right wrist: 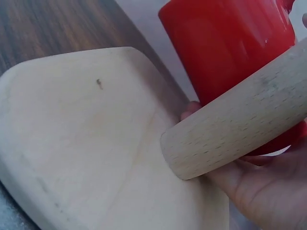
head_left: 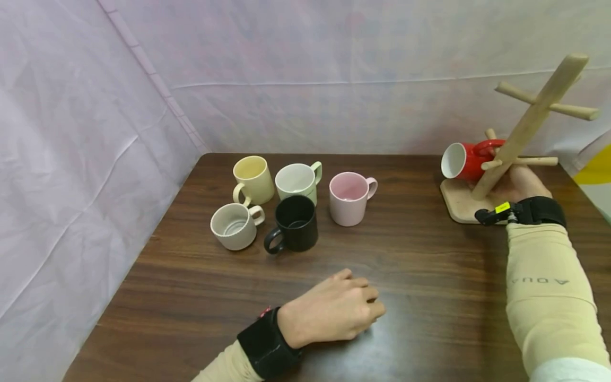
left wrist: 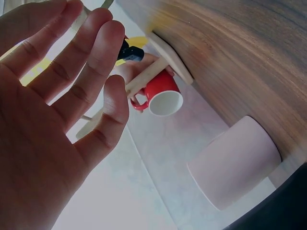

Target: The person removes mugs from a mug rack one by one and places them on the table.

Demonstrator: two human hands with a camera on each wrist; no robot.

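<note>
At the right, my right hand (head_left: pixel 527 183) is behind the post of a wooden mug rack (head_left: pixel 539 114) and grips a red mug (head_left: pixel 472 162). The mug lies on its side by the lower pegs, mouth to the left and handle up. In the right wrist view a round wooden bar (right wrist: pixel 240 115) partly covers the mug and that hand, so I cannot tell whether the handle is over a peg. My left hand (head_left: pixel 336 307) is near the front of the table, fingers loosely curled and holding nothing. Closest to it are a black mug (head_left: pixel 298 225) and a pink mug (head_left: pixel 347 204).
Left of centre stand a yellow mug (head_left: pixel 258 183), a pale green-handled mug (head_left: pixel 296 180) and a low off-white cup (head_left: pixel 234 228). The rack's base (head_left: pixel 455 204) rests on the brown table (head_left: pixel 406 265). White cloth (head_left: pixel 286 79) hangs behind and on the left.
</note>
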